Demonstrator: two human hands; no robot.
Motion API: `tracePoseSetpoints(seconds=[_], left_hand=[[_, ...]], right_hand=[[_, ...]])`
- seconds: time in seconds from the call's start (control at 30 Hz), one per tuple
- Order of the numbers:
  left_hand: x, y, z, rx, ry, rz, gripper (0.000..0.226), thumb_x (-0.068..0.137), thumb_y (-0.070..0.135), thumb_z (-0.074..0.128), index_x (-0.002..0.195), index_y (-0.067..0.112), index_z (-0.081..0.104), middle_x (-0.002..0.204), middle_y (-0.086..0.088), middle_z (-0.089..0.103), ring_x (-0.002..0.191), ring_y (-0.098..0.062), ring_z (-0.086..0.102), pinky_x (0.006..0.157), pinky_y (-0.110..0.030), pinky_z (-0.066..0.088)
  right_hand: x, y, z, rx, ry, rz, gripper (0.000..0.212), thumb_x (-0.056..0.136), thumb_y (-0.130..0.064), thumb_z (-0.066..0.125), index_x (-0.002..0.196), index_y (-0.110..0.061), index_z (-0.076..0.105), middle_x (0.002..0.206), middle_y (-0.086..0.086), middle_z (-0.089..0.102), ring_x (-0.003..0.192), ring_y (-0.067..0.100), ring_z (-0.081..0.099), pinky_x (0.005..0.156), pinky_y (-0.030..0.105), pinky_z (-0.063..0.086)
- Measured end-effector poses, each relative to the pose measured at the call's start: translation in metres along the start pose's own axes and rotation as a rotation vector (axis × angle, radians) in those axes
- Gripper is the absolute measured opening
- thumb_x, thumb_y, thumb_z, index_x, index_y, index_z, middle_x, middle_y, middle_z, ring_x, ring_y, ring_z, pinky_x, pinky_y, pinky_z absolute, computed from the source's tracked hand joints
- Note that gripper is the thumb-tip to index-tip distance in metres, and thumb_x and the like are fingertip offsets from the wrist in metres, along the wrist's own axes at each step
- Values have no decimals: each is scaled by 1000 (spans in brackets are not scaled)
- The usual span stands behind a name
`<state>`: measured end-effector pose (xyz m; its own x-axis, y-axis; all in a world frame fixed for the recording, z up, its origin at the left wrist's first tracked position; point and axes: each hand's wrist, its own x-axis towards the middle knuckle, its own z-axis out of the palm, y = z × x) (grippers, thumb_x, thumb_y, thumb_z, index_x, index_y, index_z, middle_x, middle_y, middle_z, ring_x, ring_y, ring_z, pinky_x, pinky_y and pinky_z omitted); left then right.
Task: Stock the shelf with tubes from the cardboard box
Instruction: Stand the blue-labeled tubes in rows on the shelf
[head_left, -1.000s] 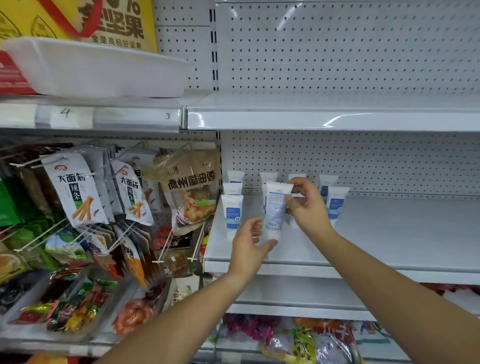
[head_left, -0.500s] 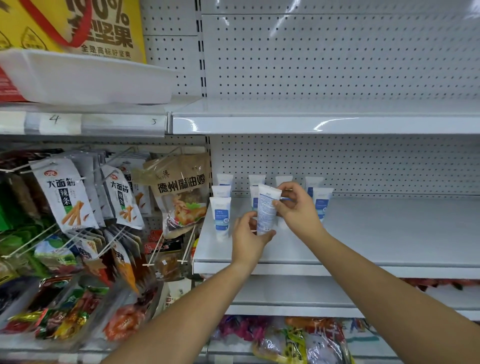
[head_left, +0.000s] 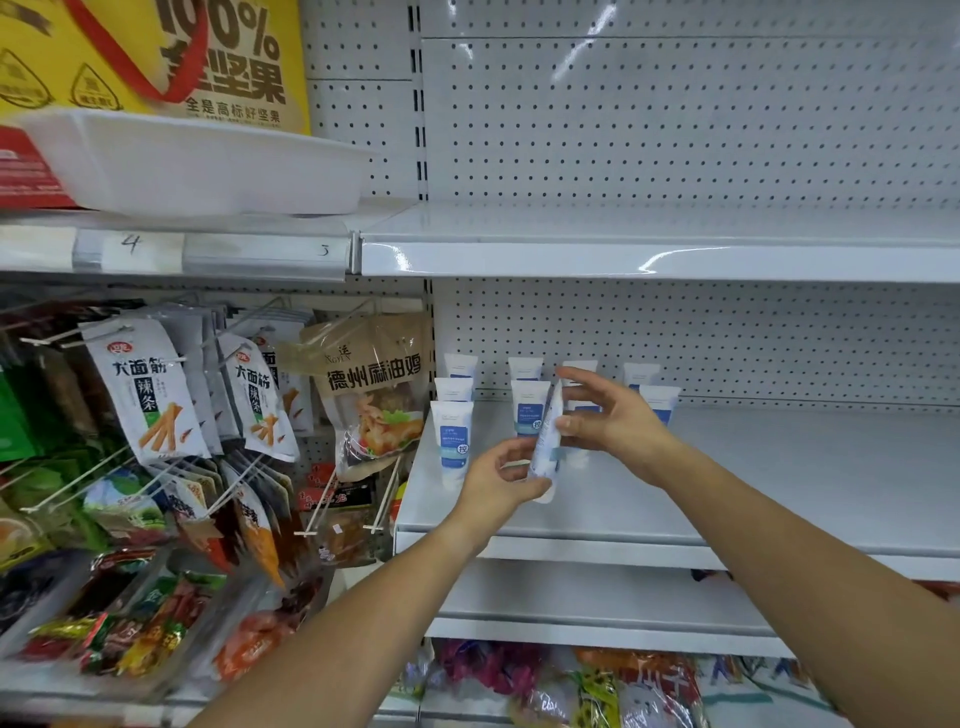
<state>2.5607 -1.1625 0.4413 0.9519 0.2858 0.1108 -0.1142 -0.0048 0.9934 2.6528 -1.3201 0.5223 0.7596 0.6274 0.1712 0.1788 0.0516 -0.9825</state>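
Several white tubes with blue labels (head_left: 452, 441) stand cap-down in short rows at the left end of the white shelf (head_left: 779, 467). One more tube (head_left: 546, 447) hangs tilted and edge-on just in front of them. My left hand (head_left: 496, 480) pinches its lower end from below. My right hand (head_left: 610, 415) is beside its upper part with fingers spread and straight, the thumb tip at the tube's edge. The right hand partly hides the third row of tubes. The cardboard box is out of view.
An upper white shelf (head_left: 649, 257) overhangs the tubes, with pegboard behind. Snack packets (head_left: 150, 395) hang on pegs to the left, and a brown bag (head_left: 374, 384) hangs next to the tube rows. A white tray (head_left: 197, 166) sits top left. Packets fill the bottom shelf (head_left: 597, 686).
My right hand has let go of the tube's top and opened its fingers. My left hand has taken hold of the lower end, and the tube has turned from face-on to edge-on.
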Motion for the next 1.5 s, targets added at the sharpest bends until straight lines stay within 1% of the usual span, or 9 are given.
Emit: tracePoseSetpoints(seconds=[0.13, 0.27, 0.53, 0.8, 0.97, 1.2, 1.27, 1.4, 1.5], left_hand=[[1, 0, -3, 51, -51, -47, 49, 77, 14, 82, 121, 23, 63, 112, 8, 70, 100, -11, 69, 86, -24, 57], [5, -5, 3, 96, 0, -20, 40, 76, 15, 83, 112, 20, 66, 102, 10, 72, 92, -6, 69, 74, -14, 54], [28, -27, 0, 197, 79, 21, 39, 76, 5, 81, 111, 12, 66, 100, -1, 72, 83, -3, 66, 73, -11, 52], [52, -49, 3, 236, 160, -9, 39, 79, 0, 77, 113, 11, 61, 99, 5, 66, 83, 1, 63, 69, -5, 49], [58, -62, 4, 259, 156, -12, 39, 80, -2, 74, 113, 14, 59, 103, 2, 67, 89, -9, 65, 88, -23, 55], [66, -65, 1, 306, 139, -9, 38, 83, 5, 75, 116, 15, 59, 104, 7, 66, 87, 0, 63, 73, -4, 47], [66, -67, 1, 318, 140, -8, 39, 83, 7, 75, 117, 16, 58, 109, 5, 66, 91, -4, 63, 78, -7, 48], [65, -70, 0, 324, 137, -9, 41, 85, 8, 73, 121, 15, 56, 118, 0, 66, 101, -12, 64, 94, -25, 52], [65, -69, -1, 329, 132, -15, 41, 85, 10, 73, 122, 15, 55, 118, 1, 65, 101, -10, 62, 91, -20, 50]], right_hand=[[7, 5, 10, -150, 129, -11, 54, 73, 0, 82, 117, -28, 67, 112, 5, 63, 94, 26, 70, 72, 40, 62], [12, 13, 19, -206, 181, -68, 54, 69, 3, 83, 117, -16, 67, 109, 8, 63, 86, 24, 72, 66, 26, 60], [25, 40, 10, -180, 183, -77, 45, 82, 13, 67, 110, -23, 67, 109, 9, 66, 87, 22, 70, 74, 36, 62], [43, 63, 13, -199, 220, -62, 42, 81, 12, 68, 103, -24, 66, 100, -1, 66, 86, 10, 65, 70, 31, 61], [45, 75, 11, -193, 216, -66, 41, 81, 12, 67, 105, -21, 66, 98, 0, 67, 87, 15, 66, 70, 30, 61], [50, 82, 4, -204, 217, -49, 38, 82, 10, 68, 105, -20, 64, 100, 1, 65, 91, 20, 67, 76, 42, 61], [50, 81, 5, -208, 210, -42, 38, 82, 9, 69, 107, -19, 63, 101, 3, 65, 91, 20, 67, 76, 43, 61], [51, 84, 7, -248, 203, -33, 39, 82, 6, 70, 110, -20, 63, 102, 2, 66, 95, 20, 67, 77, 43, 61], [52, 84, 6, -304, 208, -26, 38, 83, 2, 71, 110, -23, 62, 101, -5, 66, 97, 16, 67, 80, 42, 61]])
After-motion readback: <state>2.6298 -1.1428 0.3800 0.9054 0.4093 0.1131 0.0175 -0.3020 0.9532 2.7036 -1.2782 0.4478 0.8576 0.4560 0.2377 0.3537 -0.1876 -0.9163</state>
